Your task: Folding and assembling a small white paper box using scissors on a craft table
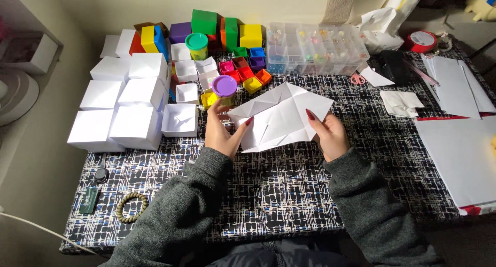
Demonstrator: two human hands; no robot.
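Observation:
A creased white sheet of paper (pixel 281 114), partly folded, is held above the black-and-white patterned tablecloth (pixel 274 184). My left hand (pixel 221 132) pinches its left edge, thumb on top. On the right side, my right hand (pixel 328 135) grips the lower right edge with the thumb over the paper. Both arms wear grey knit sleeves.
White folded paper boxes (pixel 129 99) stand at the left, small coloured boxes (pixel 243 71) and larger coloured ones (pixel 206 29) behind. Two tubs with purple (pixel 225 86) and green (pixel 196 44) lids, a clear bead organiser (pixel 315 47), red tape roll (pixel 421 41), paper sheets (pixel 454 86), a bracelet (pixel 132 207).

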